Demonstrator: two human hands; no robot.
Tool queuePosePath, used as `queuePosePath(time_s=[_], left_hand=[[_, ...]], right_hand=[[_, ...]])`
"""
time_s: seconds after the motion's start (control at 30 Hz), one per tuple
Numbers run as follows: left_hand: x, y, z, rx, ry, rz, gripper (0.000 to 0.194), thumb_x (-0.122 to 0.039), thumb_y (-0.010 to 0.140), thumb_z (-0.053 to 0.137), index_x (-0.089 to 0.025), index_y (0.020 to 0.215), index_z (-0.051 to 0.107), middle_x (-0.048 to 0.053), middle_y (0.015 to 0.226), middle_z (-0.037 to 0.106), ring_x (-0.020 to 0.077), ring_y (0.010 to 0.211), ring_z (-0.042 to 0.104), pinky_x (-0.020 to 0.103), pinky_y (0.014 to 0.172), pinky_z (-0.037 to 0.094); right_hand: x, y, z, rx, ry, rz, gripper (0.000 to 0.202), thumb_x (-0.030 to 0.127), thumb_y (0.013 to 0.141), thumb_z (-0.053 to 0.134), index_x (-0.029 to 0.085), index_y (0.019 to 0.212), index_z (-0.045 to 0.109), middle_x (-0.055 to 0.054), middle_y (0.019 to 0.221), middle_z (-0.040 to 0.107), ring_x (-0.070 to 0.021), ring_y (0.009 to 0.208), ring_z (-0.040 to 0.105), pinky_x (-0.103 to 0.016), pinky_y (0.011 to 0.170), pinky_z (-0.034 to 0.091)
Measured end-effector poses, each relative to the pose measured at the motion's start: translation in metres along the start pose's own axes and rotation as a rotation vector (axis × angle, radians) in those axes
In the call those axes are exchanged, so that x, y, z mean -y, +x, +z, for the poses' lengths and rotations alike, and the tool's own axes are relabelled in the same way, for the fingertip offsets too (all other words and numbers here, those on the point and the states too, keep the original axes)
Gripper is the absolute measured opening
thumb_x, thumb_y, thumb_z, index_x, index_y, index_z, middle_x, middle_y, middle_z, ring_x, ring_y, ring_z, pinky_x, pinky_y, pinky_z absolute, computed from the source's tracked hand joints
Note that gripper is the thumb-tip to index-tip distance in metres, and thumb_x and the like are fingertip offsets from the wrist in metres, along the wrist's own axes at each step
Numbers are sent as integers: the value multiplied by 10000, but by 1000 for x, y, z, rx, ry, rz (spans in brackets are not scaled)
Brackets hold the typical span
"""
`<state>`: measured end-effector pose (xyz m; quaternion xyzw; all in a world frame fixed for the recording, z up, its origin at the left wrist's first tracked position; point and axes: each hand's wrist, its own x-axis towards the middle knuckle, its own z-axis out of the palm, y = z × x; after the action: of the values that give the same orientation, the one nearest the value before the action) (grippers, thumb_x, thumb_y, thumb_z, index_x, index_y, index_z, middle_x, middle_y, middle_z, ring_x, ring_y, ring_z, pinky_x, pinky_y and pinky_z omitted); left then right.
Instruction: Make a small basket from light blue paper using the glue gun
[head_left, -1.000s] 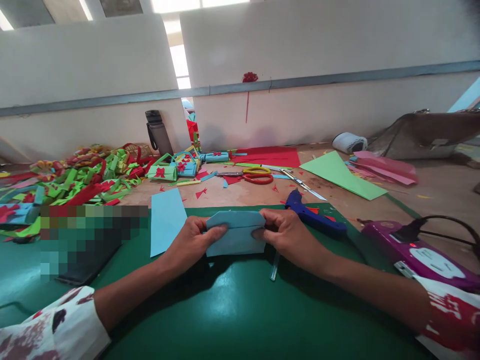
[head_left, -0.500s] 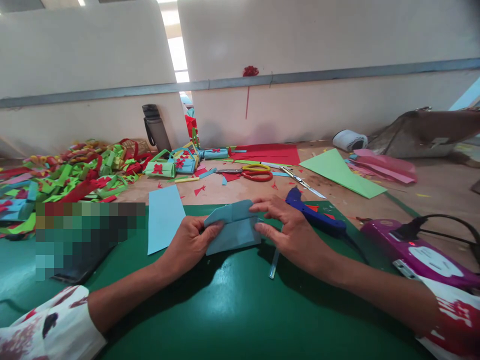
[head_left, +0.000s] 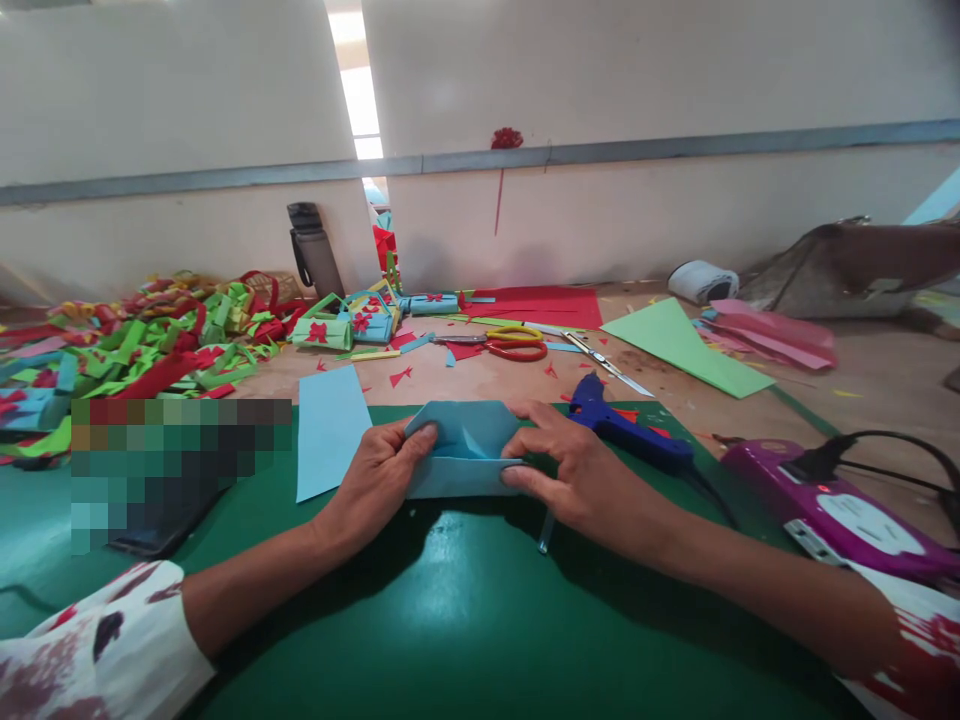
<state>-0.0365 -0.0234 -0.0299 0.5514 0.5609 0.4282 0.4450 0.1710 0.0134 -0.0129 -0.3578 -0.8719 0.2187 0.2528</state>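
Note:
Between my two hands is a folded piece of light blue paper (head_left: 463, 480), held just above the green mat (head_left: 450, 620). Its back flap stands up with slanted corners, and the fold gapes like a pocket. My left hand (head_left: 382, 465) pinches the left end with the thumb on the inner side. At the right end, my right hand (head_left: 566, 460) grips the paper between thumb and fingers. A flat blue sheet (head_left: 330, 430) lies left of my left hand. Beneath my right hand a clear glue stick (head_left: 546, 533) shows in part.
A blue glue gun (head_left: 630, 430) and a purple power strip (head_left: 832, 500) with cables lie at right. Scissors (head_left: 517, 345) and a box cutter (head_left: 606, 364) are behind. Colourful paper pieces (head_left: 165, 340) heap at left beside a bottle (head_left: 315, 250). A phone (head_left: 165, 520) lies near left.
The blue paper's top flap, folded down before, now stands up and the pocket gapes. My right hand's fingers have shifted onto the front edge at the right end.

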Motion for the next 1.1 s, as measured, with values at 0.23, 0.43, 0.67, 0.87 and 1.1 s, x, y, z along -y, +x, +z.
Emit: queuePosePath(time_s=[0.23,0.43,0.67,0.87,1.1], left_hand=[[-2,-5,4,-28,-39,19,345,-472,830,481,-146,744,560,-19,623,507,91,513,396,190,454,317],[-4,-7,6,-7,-74,39,321,-450,826,494,-143,781,577,-4,675,558,114,583,460,214,539,388],[-5,-7,8,0,-136,27,311,-426,847,477,-141,876,600,-3,687,557,126,611,475,222,563,398],[-5,-9,9,29,-59,103,297,-385,870,446,-140,874,614,8,724,571,150,693,494,240,651,414],[-7,-12,9,73,-31,128,286,-389,884,416,-161,843,585,-21,660,513,122,608,442,222,593,382]], right_hand=[[-8,-3,8,-138,-161,-295,338,93,804,526,189,1126,563,-146,1284,467,-262,1233,427,-466,978,409],[-7,-4,9,-201,-368,-410,184,69,806,514,145,933,624,-188,1298,444,-323,1293,328,-526,999,370],[-4,-6,6,-234,-530,-551,287,28,831,429,167,1019,595,-147,1285,500,-328,1307,291,-553,983,349],[-6,-9,5,-211,-413,-558,436,32,836,438,175,1248,468,-80,1082,649,-205,1013,574,-370,886,471],[4,-16,4,-57,-287,-310,264,148,875,450,233,1048,629,-42,865,705,-183,792,653,-292,720,513]])
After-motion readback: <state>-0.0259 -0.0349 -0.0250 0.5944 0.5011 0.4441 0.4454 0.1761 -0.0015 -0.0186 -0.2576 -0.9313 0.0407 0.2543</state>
